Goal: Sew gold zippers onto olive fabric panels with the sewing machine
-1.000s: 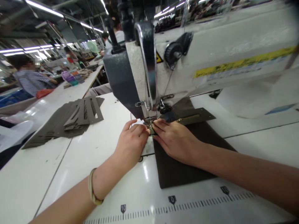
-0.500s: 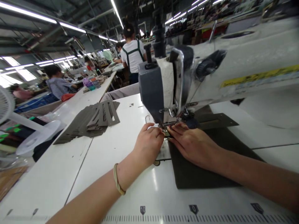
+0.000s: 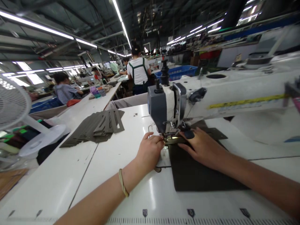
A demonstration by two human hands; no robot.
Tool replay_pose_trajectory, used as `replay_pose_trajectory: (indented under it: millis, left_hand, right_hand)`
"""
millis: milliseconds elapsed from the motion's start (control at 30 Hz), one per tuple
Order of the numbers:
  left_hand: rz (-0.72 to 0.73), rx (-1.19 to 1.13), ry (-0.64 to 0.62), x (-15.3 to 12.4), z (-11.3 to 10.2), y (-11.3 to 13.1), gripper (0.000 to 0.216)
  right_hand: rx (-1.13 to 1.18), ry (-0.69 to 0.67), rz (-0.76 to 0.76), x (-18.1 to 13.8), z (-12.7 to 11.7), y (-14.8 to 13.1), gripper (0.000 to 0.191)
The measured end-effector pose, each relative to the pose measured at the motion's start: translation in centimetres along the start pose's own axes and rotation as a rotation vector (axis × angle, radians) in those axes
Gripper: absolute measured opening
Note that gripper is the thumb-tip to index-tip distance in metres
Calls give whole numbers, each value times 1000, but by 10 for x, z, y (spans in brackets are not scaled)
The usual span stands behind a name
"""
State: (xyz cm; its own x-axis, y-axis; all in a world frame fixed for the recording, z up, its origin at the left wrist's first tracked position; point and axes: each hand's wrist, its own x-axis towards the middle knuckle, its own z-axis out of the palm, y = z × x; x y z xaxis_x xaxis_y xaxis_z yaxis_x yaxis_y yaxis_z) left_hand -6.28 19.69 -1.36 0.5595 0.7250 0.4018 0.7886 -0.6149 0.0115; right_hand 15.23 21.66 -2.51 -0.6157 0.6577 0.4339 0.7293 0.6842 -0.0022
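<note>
A dark olive fabric panel (image 3: 199,175) lies on the white sewing table (image 3: 110,162) under the head of a white sewing machine (image 3: 225,97). My left hand (image 3: 150,150) has its fingers curled and pinched at the panel's near left edge, right by the presser foot (image 3: 169,136). My right hand (image 3: 202,145) lies flat on the panel with its fingers stretched out, just right of the foot, pressing the cloth down. A brass-coloured strip (image 3: 174,140) shows along the panel's top edge between both hands.
A fanned stack of cut olive pieces (image 3: 98,126) lies on the table to the left. A white desk fan (image 3: 21,118) stands at far left. A ruler scale (image 3: 187,215) runs along the front edge. Other workers sit and stand at tables behind.
The camera has lifted and pulled back, showing more of the hall. My right hand has slid a little further along the panel behind the foot; my left hand stays at the edge.
</note>
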Motion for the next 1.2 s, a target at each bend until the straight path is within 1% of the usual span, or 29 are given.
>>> replay_pose_trajectory:
  millis: [67, 100, 200, 267, 300, 333, 400, 433, 467, 500, 533, 600, 633, 667, 767, 867, 933, 1000, 1067, 1100, 1133, 1167, 1200]
  left_hand:
    - [-8, -61, 20, -11, -9, 3, 14]
    - [1, -83, 34, -19, -13, 6, 15]
    - [39, -117, 67, -43, -23, 16, 17]
    - [18, -109, 56, -54, -25, 23, 17]
    - [-10, -97, 45, -57, -25, 26, 17]
    - [-46, -88, 34, -58, -26, 29, 19]
    - [-89, -145, -5, -54, -28, 35, 18]
    - [-95, -229, -33, -50, -31, 37, 17]
    - [-108, -334, -52, -45, -34, 40, 15]
    - [-132, -439, -46, -41, -37, 41, 16]
    - [-167, -525, -9, -36, -41, 42, 17]
    - [-227, -605, 121, -27, -45, 43, 18]
    - [-212, -608, 175, -23, -46, 42, 17]
    - [-164, -600, 200, -20, -45, 42, 16]
    - [8, -537, 167, -8, -39, 39, 17]
    - [60, -441, 143, 1, -33, 35, 19]
    - [86, -378, 120, 5, -31, 33, 16]
    - [94, -328, 100, 5, -31, 31, 11]
    - [74, -310, 92, 3, -33, 31, 9]
    - [56, -307, 85, 3, -35, 31, 9]
    - [30, -300, 74, 2, -37, 31, 11]
    - [-1, -288, 60, 3, -39, 30, 12]
    - [-35, -272, 47, 3, -42, 29, 12]
  right_hand:
    - [-107, 36, 3, -26, -10, -5, 35]
    - [-156, 97, -6, -40, -15, -12, 38]
    - [-195, 175, -189, -78, -27, -43, 44]
    - [-151, 203, -252, -84, -36, -62, 42]
    - [-83, 210, -242, -81, -41, -68, 39]
    - [22, 209, -201, -73, -48, -72, 36]
    - [314, 144, -43, -49, -63, -71, 31]
    - [459, 85, 85, -36, -72, -66, 31]
    - [575, -5, 213, -24, -80, -60, 35]
    - [663, -49, 278, -14, -87, -54, 40]
    - [711, -75, 323, -7, -92, -48, 41]
    - [712, -75, 344, -1, -99, -39, 39]
    - [678, -59, 329, -1, -100, -37, 37]
    - [636, -42, 300, -1, -101, -37, 34]
    - [526, -6, 161, -1, -101, -39, 32]
    - [460, 56, -6, 6, -103, -37, 34]
    - [426, 75, -117, 10, -105, -32, 36]
    - [372, 87, -175, 8, -107, -31, 37]
    - [260, 177, -171, -1, -109, -43, 34]
    - [188, 245, -170, -7, -108, -56, 29]
    - [125, 350, -174, -12, -105, -73, 24]
    - [80, 391, -209, -17, -100, -92, 22]
    - [90, 487, -233, -21, -92, -111, 19]
